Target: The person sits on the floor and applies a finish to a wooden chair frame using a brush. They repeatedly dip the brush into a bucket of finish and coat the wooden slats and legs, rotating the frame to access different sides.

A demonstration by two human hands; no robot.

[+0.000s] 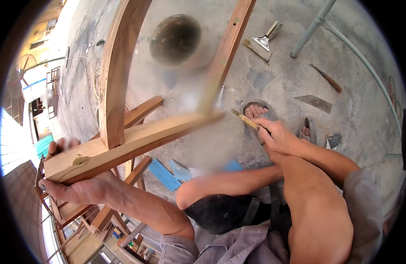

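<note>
A chair-like wooden frame (167, 128) spans the left and middle of the head view, with two legs running up and away. My left hand (80, 189) is closed around its near left end, thumb below and fingers behind. A greenish-brown patch (80, 161), perhaps filler, marks the wood close to that hand, beside a crack line. My right hand (276, 137) grips a slim yellowish-brown stick-like tool (246, 119), its tip pointing to the frame's right end but apart from it. The tool's exact kind is unclear. A blur hides part of the frame's right joint.
On the concrete floor lie a wide scraper (261, 44), a wooden-handled pointed tool (327, 79), a flat metal blade (314, 103) and blue sandpaper pieces (163, 174). A grey metal tube frame (315, 26) stands at right. More wooden furniture (75, 211) is at lower left.
</note>
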